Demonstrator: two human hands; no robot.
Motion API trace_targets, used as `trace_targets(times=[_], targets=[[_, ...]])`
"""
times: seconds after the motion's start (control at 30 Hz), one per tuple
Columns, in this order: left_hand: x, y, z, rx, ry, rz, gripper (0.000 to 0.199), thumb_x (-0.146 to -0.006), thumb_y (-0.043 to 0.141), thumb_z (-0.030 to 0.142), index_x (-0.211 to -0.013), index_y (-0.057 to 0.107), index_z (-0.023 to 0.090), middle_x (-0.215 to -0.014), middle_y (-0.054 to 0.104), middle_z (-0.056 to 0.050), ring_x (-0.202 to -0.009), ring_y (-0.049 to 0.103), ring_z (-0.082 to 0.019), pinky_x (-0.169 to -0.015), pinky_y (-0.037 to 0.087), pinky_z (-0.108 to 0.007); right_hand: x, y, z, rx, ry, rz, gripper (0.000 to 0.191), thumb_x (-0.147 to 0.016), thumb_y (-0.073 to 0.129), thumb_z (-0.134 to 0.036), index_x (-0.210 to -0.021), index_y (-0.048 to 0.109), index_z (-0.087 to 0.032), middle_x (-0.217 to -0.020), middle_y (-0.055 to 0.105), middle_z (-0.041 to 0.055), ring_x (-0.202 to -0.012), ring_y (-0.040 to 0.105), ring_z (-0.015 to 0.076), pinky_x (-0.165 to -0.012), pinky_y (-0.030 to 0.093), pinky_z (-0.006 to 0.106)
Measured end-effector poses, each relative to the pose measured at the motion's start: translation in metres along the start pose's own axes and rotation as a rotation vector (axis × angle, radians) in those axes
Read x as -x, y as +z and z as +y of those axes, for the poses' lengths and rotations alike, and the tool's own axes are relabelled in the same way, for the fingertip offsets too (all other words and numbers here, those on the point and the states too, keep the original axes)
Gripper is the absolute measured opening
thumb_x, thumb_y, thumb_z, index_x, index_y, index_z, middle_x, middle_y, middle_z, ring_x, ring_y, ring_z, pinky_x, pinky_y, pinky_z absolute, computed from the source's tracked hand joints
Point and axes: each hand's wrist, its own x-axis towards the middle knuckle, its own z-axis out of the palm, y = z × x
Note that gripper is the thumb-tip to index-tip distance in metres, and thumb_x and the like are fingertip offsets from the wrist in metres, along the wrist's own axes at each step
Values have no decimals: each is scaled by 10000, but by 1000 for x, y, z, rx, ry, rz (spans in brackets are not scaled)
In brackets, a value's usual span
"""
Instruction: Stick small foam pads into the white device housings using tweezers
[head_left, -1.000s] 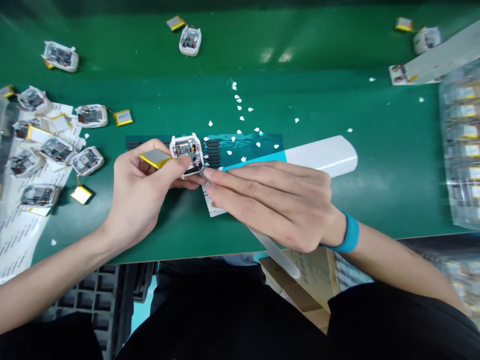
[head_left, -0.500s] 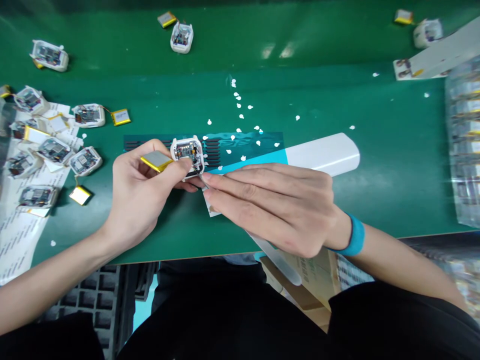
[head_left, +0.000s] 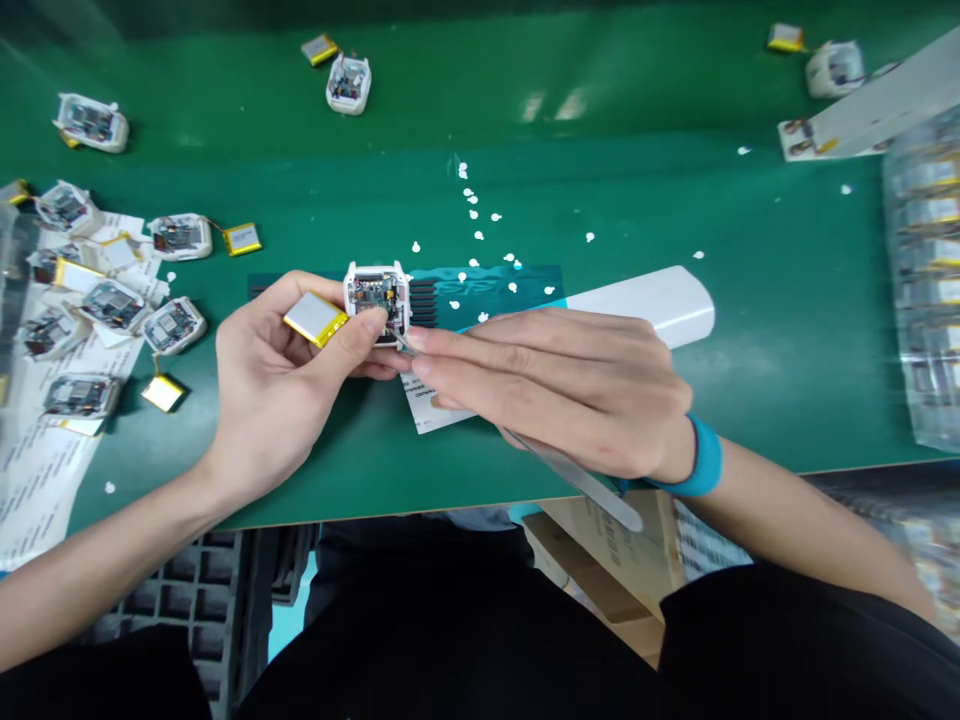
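My left hand [head_left: 281, 390] is closed around an open white smartwatch case [head_left: 377, 284], its thumb pressing on the circuit board inside. Beside the case, a silver battery with yellow edges [head_left: 316, 317] rests against the same hand's fingers. My right hand [head_left: 559, 390] pinches a pair of metal tweezers [head_left: 577, 478]; their rounded back end sticks out below the palm. The tweezers' tip reaches the lower right corner of the case, partly covered by the fingers. Under the hands lie a dark strip with black pieces [head_left: 424, 300] and a white and blue sheet [head_left: 652, 305].
Several open watch cases with batteries [head_left: 112, 302] cluster at the left on printed paper [head_left: 45, 470]. Another case [head_left: 349, 84] sits at the back. Small white stickers [head_left: 478, 236] dot the green table [head_left: 637, 190]. A clear tray [head_left: 930, 300] stands at the right edge.
The watch case has turned slightly toward upright, and the battery tilts to show more of its face. My right hand has shifted slightly, with the tweezers' back end swinging right and up.
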Motion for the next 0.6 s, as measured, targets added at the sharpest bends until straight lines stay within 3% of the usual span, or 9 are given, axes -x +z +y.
trace_targets(times=[0.13, 0.3, 0.4, 0.47, 0.5, 0.53, 0.6], targets=[[1, 3, 1, 22, -54, 36, 233, -756, 930, 200, -788, 700, 207, -673, 730, 62, -536, 723, -121, -595, 700, -229, 1, 6, 5, 4, 4, -28, 264, -1077, 558, -126, -1304, 692, -152, -1371, 733, 83, -1149, 782, 191, -954, 669, 334], [-5, -2, -2, 10, -66, 13, 305, -716, 965, 253, -881, 711, 211, -775, 786, 30, -654, 778, -149, -669, 697, -256, 1, 8, 9, 38, 70, 105, 278, -1034, 661, -164, -1292, 719, -250, -1325, 769, 41, -1050, 808, 187, -852, 694, 320], [-41, -16, 0, -165, 44, 34, 444, -677, 992, 378, -956, 682, 225, -706, 763, 68, -582, 723, -135, -584, 647, -281, 3, 7, 11, 71, 70, 94, 333, -1020, 684, -156, -1306, 719, -322, -1345, 756, 1, -1041, 813, 186, -860, 701, 329], [-79, -32, 8, -425, 113, 107, 536, -655, 998, 431, -1023, 654, 247, -661, 712, 146, -583, 671, -106, -570, 598, -273, 5, 9, 15, 96, 18, 110, 351, -1004, 695, -131, -1315, 714, -293, -1329, 763, 16, -997, 820, 190, -846, 706, 335], [-99, -42, 14, -592, 130, 147, 540, -683, 990, 392, -1077, 648, 255, -690, 687, 182, -639, 653, -80, -633, 590, -253, 5, 11, 17, 105, -13, 128, 350, -991, 707, -117, -1312, 713, -259, -1313, 771, 36, -974, 823, 195, -832, 707, 338], [-117, -53, 21, -759, 190, 282, 485, -674, 989, 348, -1013, 659, 241, -670, 625, 191, -662, 593, -50, -687, 554, -218, 6, 14, 19, 111, -40, 152, 343, -977, 722, -106, -1299, 714, -225, -1288, 783, 54, -948, 824, 200, -808, 707, 337], [-145, -75, 35, -1000, 155, 262, 284, -761, 903, 317, -895, 674, 215, -649, 528, 152, -745, 502, -52, -869, 512, -169, 5, 19, 25, 121, -58, 195, 328, -955, 746, -92, -1269, 716, -183, -1239, 804, 74, -906, 823, 203, -750, 699, 330]])
